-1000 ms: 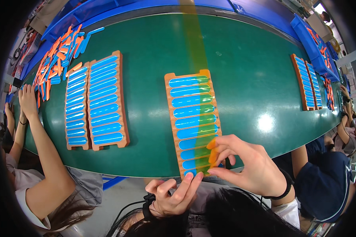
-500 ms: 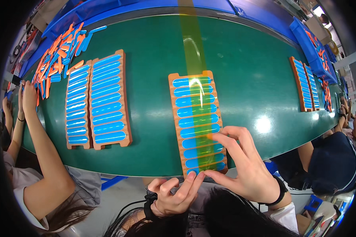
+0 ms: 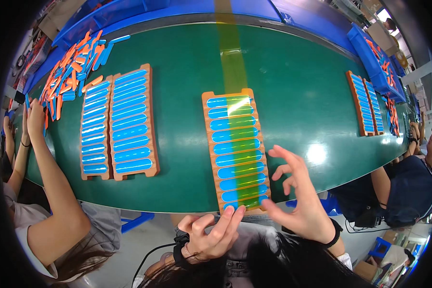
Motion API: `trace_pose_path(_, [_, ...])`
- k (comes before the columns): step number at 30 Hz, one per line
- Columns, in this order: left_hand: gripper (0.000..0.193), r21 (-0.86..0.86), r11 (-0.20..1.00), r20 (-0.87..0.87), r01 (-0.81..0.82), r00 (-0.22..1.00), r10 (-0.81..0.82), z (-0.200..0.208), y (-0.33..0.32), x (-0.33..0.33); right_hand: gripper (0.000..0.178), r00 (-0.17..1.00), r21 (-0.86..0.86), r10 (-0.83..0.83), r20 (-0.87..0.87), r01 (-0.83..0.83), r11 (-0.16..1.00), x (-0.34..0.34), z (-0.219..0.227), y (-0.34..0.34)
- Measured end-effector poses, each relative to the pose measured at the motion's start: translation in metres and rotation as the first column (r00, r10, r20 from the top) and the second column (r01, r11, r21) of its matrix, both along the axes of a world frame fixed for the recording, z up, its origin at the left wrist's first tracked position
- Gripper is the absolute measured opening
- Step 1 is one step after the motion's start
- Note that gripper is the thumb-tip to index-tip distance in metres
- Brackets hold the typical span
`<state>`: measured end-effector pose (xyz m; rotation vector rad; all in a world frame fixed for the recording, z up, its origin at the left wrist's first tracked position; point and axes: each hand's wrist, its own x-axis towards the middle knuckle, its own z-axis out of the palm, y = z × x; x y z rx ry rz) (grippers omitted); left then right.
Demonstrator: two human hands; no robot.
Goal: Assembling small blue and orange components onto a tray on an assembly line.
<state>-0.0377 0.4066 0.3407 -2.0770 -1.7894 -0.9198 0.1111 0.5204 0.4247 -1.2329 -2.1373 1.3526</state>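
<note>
An orange grooved tray (image 3: 210, 165) lies lengthwise in front of me on the green table, with a row of blue rounded strips (image 3: 240, 148) set in it. Translucent yellow tape (image 3: 235, 77) runs down over the middle of the strips and on beyond the tray's far end. My left hand (image 3: 211, 236) is at the tray's near end, its index and middle fingertips pressing the tape's end there, the other fingers curled. My right hand (image 3: 300, 201) is beside the tray's near right edge, fingers spread; its thumb is close to the lowest strips.
Two similar filled trays (image 3: 111, 125) lie side by side at left, near a heap of loose orange and blue strips (image 3: 74, 65). Two more trays (image 3: 366, 103) lie at far right beside a blue bin (image 3: 377, 67). Co-workers' arms (image 3: 53, 173) reach in at both sides.
My right hand has come off the tape and moved right, its fingers opening. The tape shows less of a raised curve over the tray's far end. My left fingertips stay at the near end.
</note>
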Motion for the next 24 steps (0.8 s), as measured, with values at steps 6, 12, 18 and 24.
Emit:
trace_pose_path(6, [0.032,0.016,1.0,-0.093,0.013,0.996,-0.011,0.009,0.002,-0.006,0.078,0.999,0.071,0.035,-0.026,-0.033,0.997,-0.008,-0.005,-0.007])
trace_pose_path(12, [0.029,0.066,0.998,-0.128,0.01,0.992,-0.001,0.003,0.008,-0.002,0.08,0.986,-0.122,-0.043,-0.162,0.023,0.992,-0.004,-0.012,-0.005])
trace_pose_path(18, [0.033,0.06,0.998,-0.151,0.016,0.989,-0.007,0.006,0.004,-0.005,0.08,0.991,-0.032,0.009,-0.135,-0.013,0.999,0.0,-0.014,0.001])
trace_pose_path(24, [0.039,0.04,0.998,-0.111,0.04,0.993,-0.035,0.014,0.003,-0.005,0.083,0.979,-0.011,-0.008,-0.202,0.006,1.0,-0.004,-0.017,-0.004])
